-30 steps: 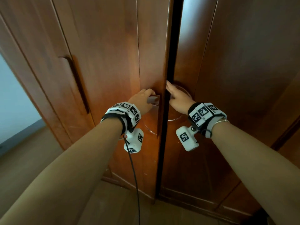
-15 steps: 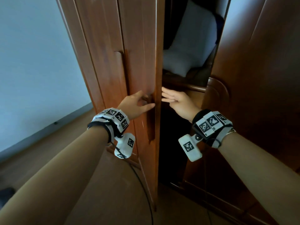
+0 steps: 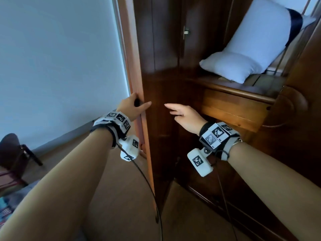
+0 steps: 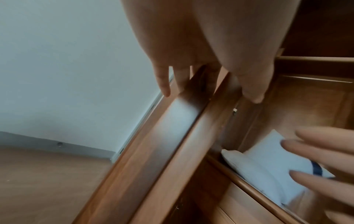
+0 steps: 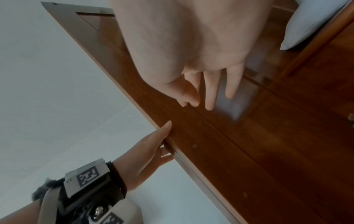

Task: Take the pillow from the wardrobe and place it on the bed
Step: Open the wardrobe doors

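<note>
The left hand [image 3: 132, 106] grips the edge of the open wardrobe door [image 3: 161, 84]. The right hand [image 3: 186, 116] hovers empty, fingers straight. A white pillow [image 3: 243, 54] leans on the wardrobe shelf [image 3: 231, 89].

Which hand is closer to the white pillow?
Right. The right hand hovers open below the pillow; the left hand grips the door edge, farther away.

One white pillow [image 3: 250, 44] lies up and to the right of the two hands. One wardrobe door [image 3: 147, 84] stands between them. One dark chair [image 3: 12, 153] sits far left of them.
</note>
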The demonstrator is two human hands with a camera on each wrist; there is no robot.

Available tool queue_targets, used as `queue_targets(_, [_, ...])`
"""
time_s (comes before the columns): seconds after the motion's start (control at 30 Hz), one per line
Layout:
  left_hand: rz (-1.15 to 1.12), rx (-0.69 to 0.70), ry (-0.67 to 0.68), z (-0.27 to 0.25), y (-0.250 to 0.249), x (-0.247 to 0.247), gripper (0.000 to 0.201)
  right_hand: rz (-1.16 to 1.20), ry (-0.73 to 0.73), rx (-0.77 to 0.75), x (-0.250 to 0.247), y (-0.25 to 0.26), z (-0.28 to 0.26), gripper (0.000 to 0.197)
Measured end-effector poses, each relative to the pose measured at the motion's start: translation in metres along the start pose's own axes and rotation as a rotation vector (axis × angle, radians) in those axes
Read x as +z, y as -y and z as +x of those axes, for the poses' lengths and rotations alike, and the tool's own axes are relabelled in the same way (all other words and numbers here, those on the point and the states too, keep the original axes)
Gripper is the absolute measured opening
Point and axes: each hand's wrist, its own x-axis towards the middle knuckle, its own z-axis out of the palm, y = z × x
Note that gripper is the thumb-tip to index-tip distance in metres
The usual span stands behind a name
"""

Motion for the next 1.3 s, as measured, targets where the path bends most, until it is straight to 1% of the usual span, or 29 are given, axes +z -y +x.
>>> queue_targets(0.07, [-0.005,-0.029,-0.033,0.009,0.016,-0.007,0.047,-0.029,-0.003,0.01,0.007,0.0,0.007,0.06])
queue_targets(0.23, [0.085,-0.084,-0.113,0.032,0.057,-0.016,0.041,-0.064,-0.016,0.031,0.02,-0.007,0.028,0.053])
queue_targets(0.4, [-0.008,-0.16,-0.24,0.053,0.086,-0.018,0.05,-0.081,-0.041,0.044,0.032,-0.007,0.047,0.049])
queue_targets(0.53, [-0.067,-0.239,-0.255,0.075,0.103,-0.027,0.05,-0.099,-0.065,0.059,0.041,-0.012,0.062,0.048])
queue_targets(0.67, [-0.039,-0.273,-0.261,0.094,0.114,-0.035,0.049,-0.079,-0.124,0.053,0.045,-0.013,0.073,0.046])
queue_targets(0.83, [0.016,-0.292,-0.284,0.105,0.123,-0.037,0.049,-0.084,-0.114,0.067,0.046,-0.02,0.081,0.043])
queue_targets(0.9, [0.07,-0.297,-0.32,0.102,0.124,-0.034,0.05,-0.096,-0.1,0.068,0.045,-0.02,0.083,0.042])
queue_targets(1.0, [0.123,-0.292,-0.421,0.091,0.117,-0.029,0.046,-0.1,-0.087,0.082,0.044,-0.021,0.087,0.041])
queue_targets(1.1, [0.079,-0.287,-0.531,0.083,0.102,-0.027,0.045,-0.101,-0.087,0.072,0.041,-0.021,0.089,0.04])
queue_targets(1.17, [0.014,-0.232,-0.597,0.077,0.088,-0.028,0.042,-0.098,-0.097,0.06,0.038,-0.021,0.089,0.04])
queue_targets(1.23, [-0.034,-0.159,-0.602,0.073,0.07,-0.029,0.037,-0.099,-0.113,0.05,0.034,-0.022,0.089,0.039])
queue_targets(1.3, [-0.032,-0.086,-0.545,0.069,0.05,-0.028,0.033,-0.097,-0.131,0.042,0.029,-0.025,0.086,0.038])
